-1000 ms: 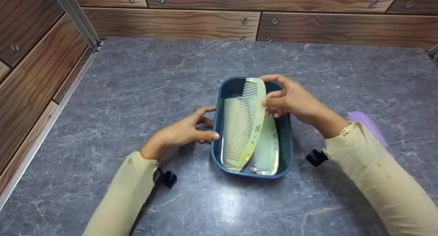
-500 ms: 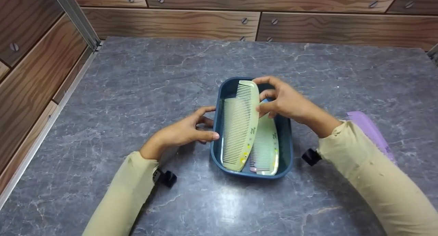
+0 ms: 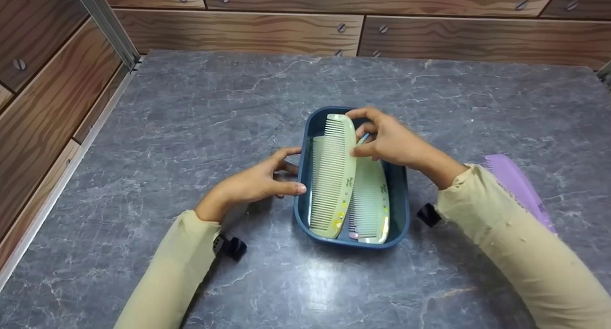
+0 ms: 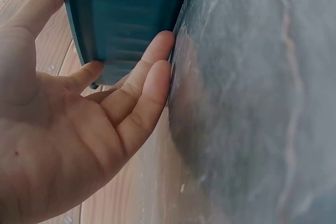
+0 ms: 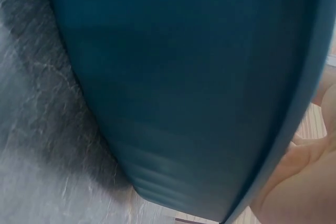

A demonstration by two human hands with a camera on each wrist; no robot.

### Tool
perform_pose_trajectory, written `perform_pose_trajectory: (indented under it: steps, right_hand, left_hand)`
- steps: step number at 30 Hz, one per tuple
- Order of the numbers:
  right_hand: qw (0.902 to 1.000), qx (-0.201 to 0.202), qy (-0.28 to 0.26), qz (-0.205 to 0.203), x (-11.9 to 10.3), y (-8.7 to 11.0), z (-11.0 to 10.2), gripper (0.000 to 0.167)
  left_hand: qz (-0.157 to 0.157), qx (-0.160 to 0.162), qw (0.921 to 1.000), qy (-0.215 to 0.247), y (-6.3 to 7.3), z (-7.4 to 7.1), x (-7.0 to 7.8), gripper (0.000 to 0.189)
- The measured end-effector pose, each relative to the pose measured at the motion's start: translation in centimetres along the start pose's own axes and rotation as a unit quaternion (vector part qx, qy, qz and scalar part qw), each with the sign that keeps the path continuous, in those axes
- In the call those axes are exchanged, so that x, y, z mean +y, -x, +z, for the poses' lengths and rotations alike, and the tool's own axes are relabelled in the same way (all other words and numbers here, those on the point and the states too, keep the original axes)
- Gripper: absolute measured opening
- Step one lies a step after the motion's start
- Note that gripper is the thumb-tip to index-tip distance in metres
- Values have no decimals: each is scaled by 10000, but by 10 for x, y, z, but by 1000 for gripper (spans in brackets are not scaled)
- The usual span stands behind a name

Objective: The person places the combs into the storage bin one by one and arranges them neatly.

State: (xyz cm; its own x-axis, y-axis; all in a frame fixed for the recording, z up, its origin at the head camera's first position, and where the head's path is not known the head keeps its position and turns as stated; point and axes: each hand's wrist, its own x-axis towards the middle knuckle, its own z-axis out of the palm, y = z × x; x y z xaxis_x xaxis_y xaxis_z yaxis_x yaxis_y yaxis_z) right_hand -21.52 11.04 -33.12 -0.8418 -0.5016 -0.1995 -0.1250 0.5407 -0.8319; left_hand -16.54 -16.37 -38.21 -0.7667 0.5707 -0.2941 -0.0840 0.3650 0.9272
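Observation:
In the head view a pale green comb (image 3: pixel 341 181) with yellow flower prints lies tilted inside a dark blue bin (image 3: pixel 398 224). My right hand (image 3: pixel 389 140) pinches its smooth spine near the upper end. Under it shows part of another pale comb (image 3: pixel 317 152), and a second printed green comb (image 3: pixel 372 200) lies to its right. My left hand (image 3: pixel 260 181) rests against the bin's left side, thumb at the rim. In the left wrist view its fingers (image 4: pixel 152 85) lie loosely along the outer wall. The right wrist view is mostly the bin's outer wall (image 5: pixel 184 87).
A purple comb (image 3: pixel 518 185) lies on the grey marbled table (image 3: pixel 229 109) to the right, partly covered by the right sleeve (image 3: pixel 520 243). A bit of pink (image 3: pixel 353 235) shows at the bin's near end. Wood-patterned panels (image 3: pixel 238 30) border the table behind and left.
My right hand has moved left and slightly down with the green comb, which now sits over the comb at the bin's left side. The left hand has stayed put.

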Motion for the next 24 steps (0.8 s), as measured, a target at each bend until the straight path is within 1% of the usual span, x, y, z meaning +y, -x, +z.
perform_pose_trajectory:
  steps: [7,11,14,20,24]
  right_hand:
    - [9996,2,171,-215,1,-3,2,70]
    - [9994,-51,284,-214,2,-4,2,71]
    - [9990,-95,384,-188,2,-5,3,71]
    - [9978,-78,635,-150,4,-6,3,66]
    - [9975,-21,643,-286,5,-6,1,61]
  left_hand:
    - [-4,-23,10000,-59,-1,-1,0,83]
    - [-17,-41,10000,-21,-2,-1,-1,87]
    - [-73,-20,10000,9,-2,-1,-1,87]
    - [-105,13,9999,47,0,0,1,83]
    - [-86,-35,9999,77,1,0,2,83]
